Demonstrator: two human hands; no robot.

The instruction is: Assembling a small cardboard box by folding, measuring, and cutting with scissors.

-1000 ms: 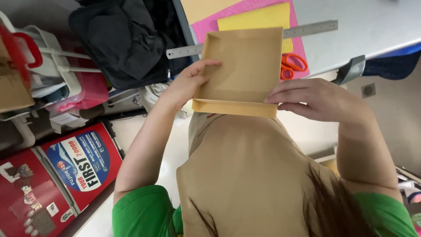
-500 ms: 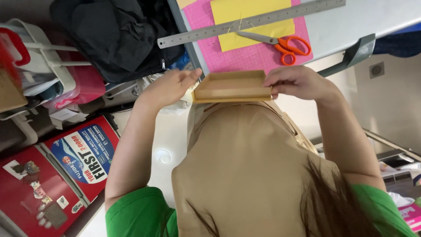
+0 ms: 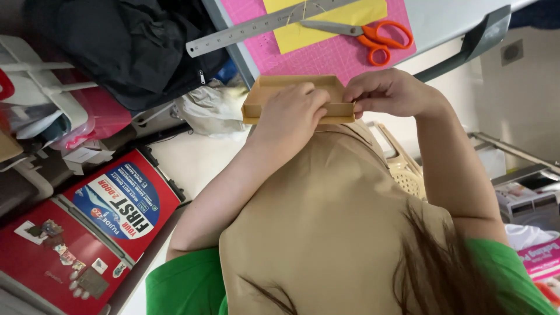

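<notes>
Both hands pinch the brown paper tray [image 3: 274,96] at upper centre, left hand [image 3: 291,114] pressing its wall, right hand [image 3: 388,93] clamped on its corner, likely creasing the fold.

Orange-handled scissors [image 3: 373,36] lying on a yellow sheet [image 3: 344,17], beside a metal ruler [image 3: 256,29]; pink cutting mat [image 3: 326,55] beneath.

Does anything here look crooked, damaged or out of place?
Nothing looks damaged. The steel ruler lies slanted across the pink cutting mat, and the left hand and right hand hold the tan cardboard tray.
</notes>
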